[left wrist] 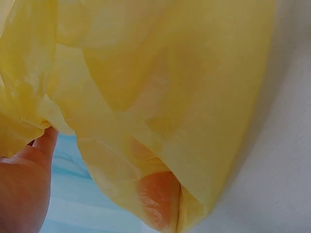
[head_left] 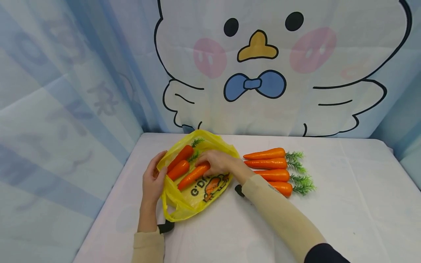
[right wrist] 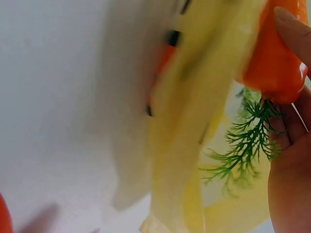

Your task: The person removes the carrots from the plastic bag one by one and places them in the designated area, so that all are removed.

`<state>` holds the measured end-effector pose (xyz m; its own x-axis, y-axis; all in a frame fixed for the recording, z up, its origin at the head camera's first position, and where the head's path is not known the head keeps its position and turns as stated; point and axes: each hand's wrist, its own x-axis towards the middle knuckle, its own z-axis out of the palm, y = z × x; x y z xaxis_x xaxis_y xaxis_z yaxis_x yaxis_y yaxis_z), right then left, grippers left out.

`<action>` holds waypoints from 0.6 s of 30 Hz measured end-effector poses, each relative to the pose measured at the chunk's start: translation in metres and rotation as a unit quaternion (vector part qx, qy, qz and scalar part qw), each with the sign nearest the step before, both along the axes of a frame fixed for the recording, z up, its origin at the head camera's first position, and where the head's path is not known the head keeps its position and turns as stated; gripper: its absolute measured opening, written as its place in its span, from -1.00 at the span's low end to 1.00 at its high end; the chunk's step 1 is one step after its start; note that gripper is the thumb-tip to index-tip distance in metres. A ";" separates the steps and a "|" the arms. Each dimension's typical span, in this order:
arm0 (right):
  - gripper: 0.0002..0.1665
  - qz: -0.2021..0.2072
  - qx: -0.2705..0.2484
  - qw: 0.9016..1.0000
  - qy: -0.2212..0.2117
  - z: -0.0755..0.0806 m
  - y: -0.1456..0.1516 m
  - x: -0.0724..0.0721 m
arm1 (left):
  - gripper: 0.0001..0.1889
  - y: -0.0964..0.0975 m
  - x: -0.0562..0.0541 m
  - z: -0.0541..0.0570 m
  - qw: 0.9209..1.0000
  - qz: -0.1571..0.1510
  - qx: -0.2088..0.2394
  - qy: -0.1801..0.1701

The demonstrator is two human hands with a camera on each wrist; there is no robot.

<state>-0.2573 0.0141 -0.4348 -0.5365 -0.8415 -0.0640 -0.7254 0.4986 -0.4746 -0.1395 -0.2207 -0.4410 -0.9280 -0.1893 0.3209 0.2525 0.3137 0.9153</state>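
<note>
A yellow plastic bag (head_left: 184, 212) lies spread on the table, its mouth facing up. My left hand (head_left: 154, 180) grips the bag's left rim, thumb on the inside. Two orange carrots (head_left: 178, 170) lie inside at the left, their green tops toward the far side. Over the bag's mouth my right hand (head_left: 218, 162) holds another carrot (head_left: 193, 177) near its leafy end, tip pointing down left. In the right wrist view the thumb presses that carrot (right wrist: 277, 63), and its green leaves (right wrist: 248, 141) hang below. Orange shows through the bag (left wrist: 194, 97) in the left wrist view.
Right of the bag, several carrots (head_left: 264, 163) lie in a column on the white tabletop (head_left: 345, 204), leaves pointing right. My right forearm sleeve (head_left: 279, 215) passes close to the lowest ones. A printed curtain (head_left: 256, 109) stands behind the table.
</note>
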 end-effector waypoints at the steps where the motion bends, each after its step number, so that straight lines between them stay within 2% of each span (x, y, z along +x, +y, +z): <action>1: -0.45 -0.002 -0.001 1.000 0.002 0.002 0.000 0.001 | -0.49 0.000 0.000 0.000 1.000 0.001 -0.001 -0.002; 18: -0.47 -0.029 -0.018 0.999 0.034 0.039 0.023 0.024 | -0.49 0.001 -0.001 -0.001 1.000 -0.009 0.014 -0.005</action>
<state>-0.2332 0.0369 -0.3960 -0.5858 -0.8105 0.0042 -0.7276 0.5236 -0.4432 -0.1404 -0.2199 -0.4420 -0.9344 -0.1823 0.3060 0.2482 0.2832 0.9264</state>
